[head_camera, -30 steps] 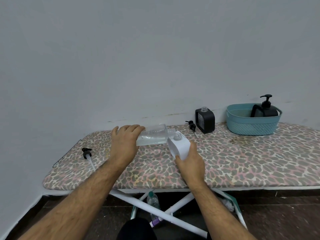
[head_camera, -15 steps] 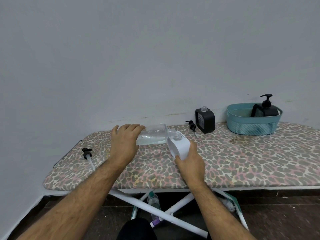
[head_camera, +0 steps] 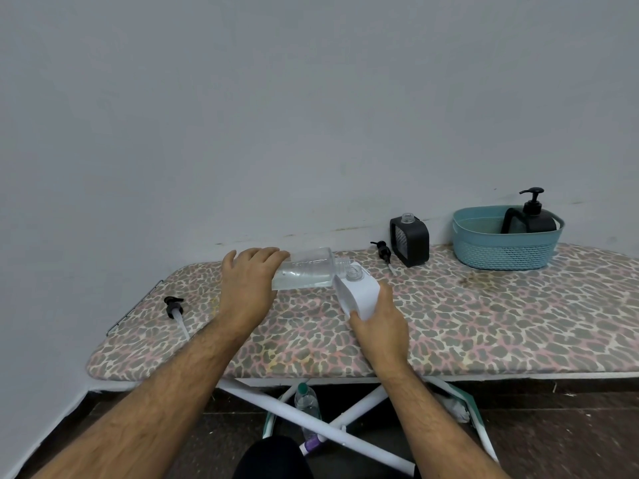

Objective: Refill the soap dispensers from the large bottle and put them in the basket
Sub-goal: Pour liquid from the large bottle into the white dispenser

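The left hand (head_camera: pixel 247 288) grips the big clear bottle (head_camera: pixel 304 273), tipped flat, its mouth at the small neck of the white soap dispenser (head_camera: pixel 358 293) that the right hand (head_camera: pixel 375 319) holds tilted over the bench (head_camera: pixel 484 326). Tip too fast and soap may miss that hole and spill. The basket (head_camera: pixel 506 252) waits at two o'clock.

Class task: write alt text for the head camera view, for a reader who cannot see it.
A person's left hand tips a clear bottle sideways, its mouth at the open neck of a white dispenser gripped by the right hand, above a leopard-print ironing board. Behind stand an uncapped black dispenser and a teal basket holding another dispenser; two loose pumps lie on the board.
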A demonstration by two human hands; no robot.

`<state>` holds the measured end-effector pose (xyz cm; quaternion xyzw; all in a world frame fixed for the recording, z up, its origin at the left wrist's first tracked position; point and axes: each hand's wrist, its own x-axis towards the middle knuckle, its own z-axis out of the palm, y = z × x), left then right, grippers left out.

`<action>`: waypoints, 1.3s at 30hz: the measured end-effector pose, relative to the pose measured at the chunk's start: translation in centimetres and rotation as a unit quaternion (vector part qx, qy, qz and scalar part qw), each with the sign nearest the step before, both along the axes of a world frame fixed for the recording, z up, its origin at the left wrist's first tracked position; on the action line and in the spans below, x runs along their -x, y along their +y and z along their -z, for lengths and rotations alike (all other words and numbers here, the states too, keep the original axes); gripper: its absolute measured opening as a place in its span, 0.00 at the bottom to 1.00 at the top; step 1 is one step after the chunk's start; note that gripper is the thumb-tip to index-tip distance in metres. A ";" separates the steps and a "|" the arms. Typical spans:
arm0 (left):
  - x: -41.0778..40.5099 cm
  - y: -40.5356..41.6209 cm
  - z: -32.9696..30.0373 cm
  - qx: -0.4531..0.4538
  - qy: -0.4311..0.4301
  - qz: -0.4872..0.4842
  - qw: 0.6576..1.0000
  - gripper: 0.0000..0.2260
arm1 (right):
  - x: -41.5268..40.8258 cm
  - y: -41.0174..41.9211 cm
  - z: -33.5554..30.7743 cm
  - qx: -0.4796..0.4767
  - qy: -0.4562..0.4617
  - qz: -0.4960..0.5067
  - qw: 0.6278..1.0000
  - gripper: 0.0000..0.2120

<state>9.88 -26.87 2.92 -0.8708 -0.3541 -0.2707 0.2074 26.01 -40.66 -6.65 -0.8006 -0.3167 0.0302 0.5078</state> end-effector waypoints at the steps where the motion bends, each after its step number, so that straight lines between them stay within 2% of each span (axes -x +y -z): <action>1: 0.0 0.0 0.0 -0.001 0.001 0.000 1.000 0.33 | 0.0 0.0 0.0 -0.001 0.001 -0.001 1.000 0.32; 39: 0.0 -0.1 -0.3 0.001 0.014 0.001 1.000 0.33 | 0.1 -0.1 -0.1 0.000 -0.006 -0.001 1.000 0.32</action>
